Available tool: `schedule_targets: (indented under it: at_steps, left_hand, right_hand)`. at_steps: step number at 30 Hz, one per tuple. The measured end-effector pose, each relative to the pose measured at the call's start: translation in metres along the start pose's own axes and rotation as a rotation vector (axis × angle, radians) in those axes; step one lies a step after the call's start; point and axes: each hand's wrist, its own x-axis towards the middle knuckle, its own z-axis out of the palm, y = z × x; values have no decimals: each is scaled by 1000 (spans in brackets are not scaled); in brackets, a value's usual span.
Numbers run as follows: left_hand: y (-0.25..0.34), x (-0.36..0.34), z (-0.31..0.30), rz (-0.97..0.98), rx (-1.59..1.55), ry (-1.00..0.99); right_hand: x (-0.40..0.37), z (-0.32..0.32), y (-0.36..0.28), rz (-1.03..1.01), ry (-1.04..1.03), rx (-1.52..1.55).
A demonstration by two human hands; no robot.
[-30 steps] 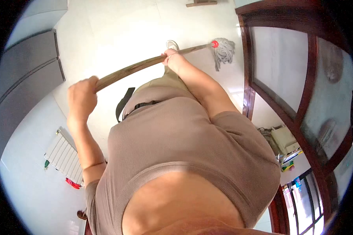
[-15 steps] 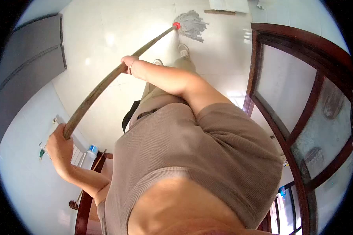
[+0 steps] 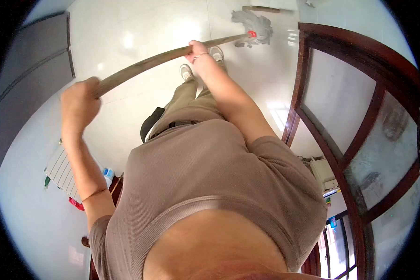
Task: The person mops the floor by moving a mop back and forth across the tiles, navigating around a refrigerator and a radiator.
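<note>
The pale floor is the biggest thing, and a big brown door stands at 3 o'clock. The long mop slants over the floor, its stick running from 8 o'clock up to 2 o'clock. Its fuzzy grey head is near 1 o'clock. The left hand, between 9 and 10 o'clock, is curled round the top end. The right hand, at 12 o'clock, grips lower down, nearer the head, which lies toward its 2 o'clock.

Mop head grey; collar red; handle blurred, probably brown; shirt ribbed taupe; trousers olive.
</note>
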Motion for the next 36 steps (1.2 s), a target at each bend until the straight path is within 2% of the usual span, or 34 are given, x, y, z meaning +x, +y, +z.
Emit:
schedule_targets:
  at_steps: [1,2,3,4,5,6,7,9,13,15,16,18,20,23,26,29,31,32,34,36]
  left_hand:
    - [14,10,6,25,-2,-1]
    - [31,19,13,48,-3,-2]
    - [46,27,21,83,-4,1]
    - [61,35,30,119,-5,4]
    - [77,43,37,141,-29,-8]
    - [93,51,43,161,-53,-21]
    - [108,59,50,179,-60,-56]
    - [132,71,59,225,-114,-114]
    - [150,72,65,246,-195,-193]
    - [142,66,68,214,-202,-226]
    - [131,61,69,204,-208,-221]
    - [107,47,73,182,-241,-177]
    - [81,33,73,126,-223,-212]
    - [37,3,82,63,-240,-103]
    - [-9,-36,92,-75,-190,4]
    - [-51,-81,99,-232,-190,-35]
    - [-62,-116,97,-408,-271,-33]
    - [-61,-132,99,-434,-276,-30]
    - [-54,-160,110,-586,-228,-79]
    - [-41,-177,130,-653,-324,-88]
  right_hand:
    - [1,-13,-19,-20,48,-41]
    - [7,-31,-36,-45,2,29]
    - [-13,-38,-58,-110,33,-158]
    - [20,-71,-75,-87,100,-238]
    - [3,-77,-95,-140,131,-214]
    - [56,-122,-110,-185,179,-211]
    - [37,-128,-130,-163,130,-171]
    - [5,-132,-162,-127,206,-211]
    - [21,-158,-178,-183,340,-188]
    - [21,-152,-166,-195,352,-25]
    - [25,-148,-160,-195,347,-37]
    - [35,-142,-140,-107,371,-349]
    - [35,-116,-108,-115,382,-356]
    - [37,-80,-50,-131,408,-368]
    - [38,-42,17,-106,406,-162]
    - [37,-13,93,-12,400,-65]
    - [19,13,132,83,432,-205]
    - [7,20,149,69,402,-334]
    - [-19,40,171,-24,486,-455]
    - [-4,27,173,-21,433,-564]
